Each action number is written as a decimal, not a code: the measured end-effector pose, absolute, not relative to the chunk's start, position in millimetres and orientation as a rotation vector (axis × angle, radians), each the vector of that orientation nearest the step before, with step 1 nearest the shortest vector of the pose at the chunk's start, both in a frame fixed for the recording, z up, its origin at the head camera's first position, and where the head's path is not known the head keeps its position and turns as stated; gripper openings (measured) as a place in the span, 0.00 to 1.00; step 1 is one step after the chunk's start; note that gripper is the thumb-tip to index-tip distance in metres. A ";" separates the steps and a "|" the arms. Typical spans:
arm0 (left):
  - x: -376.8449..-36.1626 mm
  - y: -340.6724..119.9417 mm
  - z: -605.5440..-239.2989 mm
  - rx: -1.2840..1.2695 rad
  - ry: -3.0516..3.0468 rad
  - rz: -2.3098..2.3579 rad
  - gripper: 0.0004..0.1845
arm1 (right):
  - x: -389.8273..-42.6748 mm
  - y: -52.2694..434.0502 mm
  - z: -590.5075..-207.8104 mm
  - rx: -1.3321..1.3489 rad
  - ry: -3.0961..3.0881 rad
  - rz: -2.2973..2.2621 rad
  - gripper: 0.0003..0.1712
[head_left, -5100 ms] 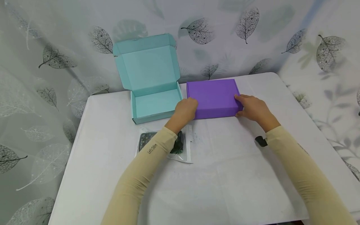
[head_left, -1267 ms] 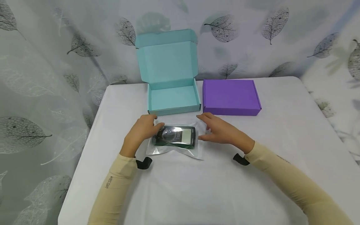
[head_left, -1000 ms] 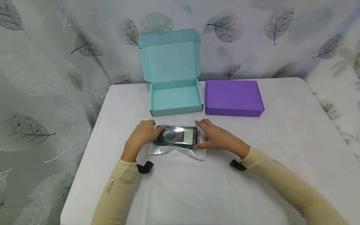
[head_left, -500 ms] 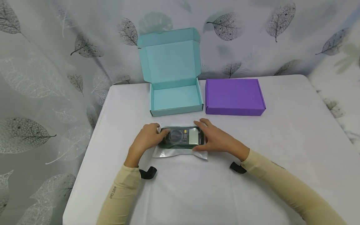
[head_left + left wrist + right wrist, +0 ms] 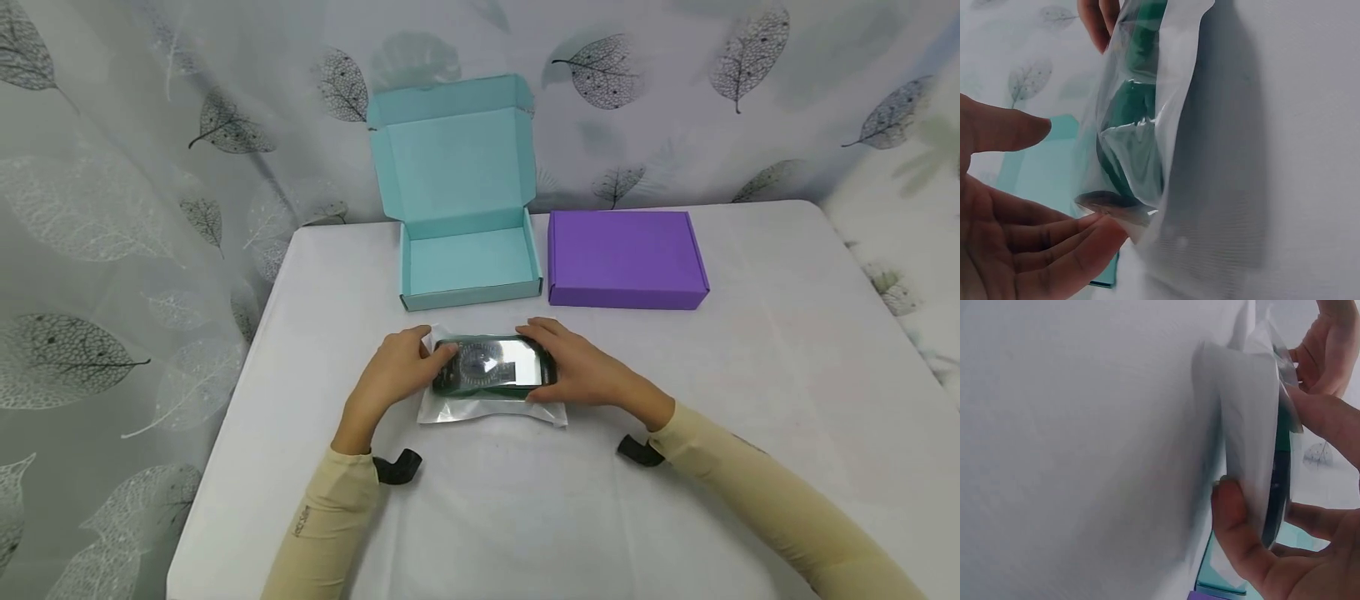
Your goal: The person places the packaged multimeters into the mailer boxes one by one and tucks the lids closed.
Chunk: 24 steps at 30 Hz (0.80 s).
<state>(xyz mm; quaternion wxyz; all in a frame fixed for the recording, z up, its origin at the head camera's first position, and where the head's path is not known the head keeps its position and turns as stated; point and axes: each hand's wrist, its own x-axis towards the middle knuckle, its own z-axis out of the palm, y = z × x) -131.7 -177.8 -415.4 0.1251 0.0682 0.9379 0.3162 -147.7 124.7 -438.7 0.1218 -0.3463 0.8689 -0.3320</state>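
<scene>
A multimeter (image 5: 476, 364) with a round dial and a pale screen lies inside a clear plastic bag (image 5: 491, 411), over the white table in the head view. My right hand (image 5: 577, 365) grips the bag's right end, fingers and thumb at opposite edges; the right wrist view shows this hand (image 5: 1310, 569) around the package. At the other end is my left hand (image 5: 393, 371). In the left wrist view, its fingers (image 5: 1060, 256) touch the bag's lower end from below, while a gap shows beside the thumb. Glare covers part of the multimeter's face.
Behind the bag stands a teal box (image 5: 470, 293), its lid up and its inside bare. A closed purple box (image 5: 626, 258) sits to its right. A leaf-print curtain (image 5: 585, 150) hangs along the table's back edge; the white table (image 5: 517, 517) extends toward me.
Earlier both hands held the purple box; it now stands untouched beside the teal one. The hands came to the bagged multimeter, which has shifted slightly right with the right hand gripping it.
</scene>
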 end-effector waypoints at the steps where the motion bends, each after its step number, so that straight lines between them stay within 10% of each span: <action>1: -131.5 -177.8 -412.2 0.207 2.741 0.929 0.39 | -148.4 125.3 -437.5 -1.012 2.548 -0.976 0.58; 24: -181.9 -179.7 -377.7 0.069 2.814 1.485 0.40 | -220.5 101.5 -384.2 -0.503 2.552 -1.637 0.56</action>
